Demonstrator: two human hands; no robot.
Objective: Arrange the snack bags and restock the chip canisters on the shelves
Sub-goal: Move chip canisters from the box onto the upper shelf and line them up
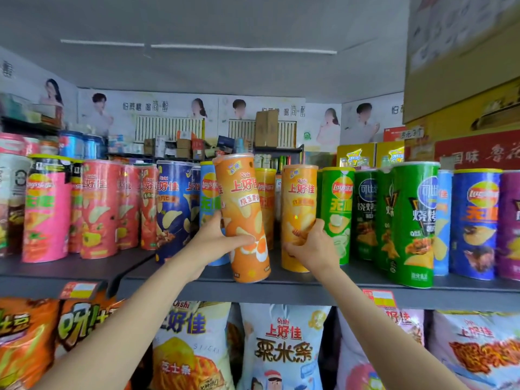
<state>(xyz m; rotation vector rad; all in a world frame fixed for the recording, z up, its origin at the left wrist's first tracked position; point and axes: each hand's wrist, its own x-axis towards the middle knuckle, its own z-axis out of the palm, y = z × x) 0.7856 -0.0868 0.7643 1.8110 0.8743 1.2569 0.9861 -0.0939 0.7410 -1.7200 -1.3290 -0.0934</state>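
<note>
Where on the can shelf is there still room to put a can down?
Bare shelf shows in front of the pink cans, and along the front edge near the green can. The back rows are packed tight.

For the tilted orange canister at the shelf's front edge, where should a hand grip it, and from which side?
Grip the tilted orange canister round its lower middle, coming from the front-left, much as the left hand does. It leans left at the top, base on the shelf edge. The upright orange canister, held by the right hand, crowds its right side.
</note>
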